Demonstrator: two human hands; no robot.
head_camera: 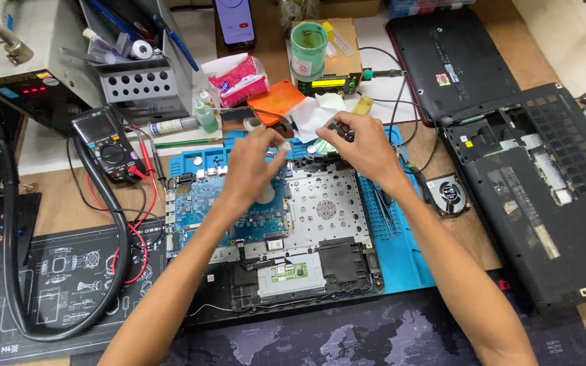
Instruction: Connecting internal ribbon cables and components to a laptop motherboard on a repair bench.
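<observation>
My left hand [256, 163] pinching a small white piece [284, 146], my right hand [364, 146] gripping a small dark part [339, 129], both hovering over the opened laptop [320, 217], multimeter [106, 144] sitting left, fan [447, 193] lying right.

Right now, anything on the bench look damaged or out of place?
Nothing looks broken or spilled. The opened laptop lies stripped on the blue mat, its cooling fan loose on the wood beside it. A crumpled white tissue lies behind the hands. The right hand pinches a small dark part; the left hand hovers over the board.

Head view, steeply down, close
</observation>
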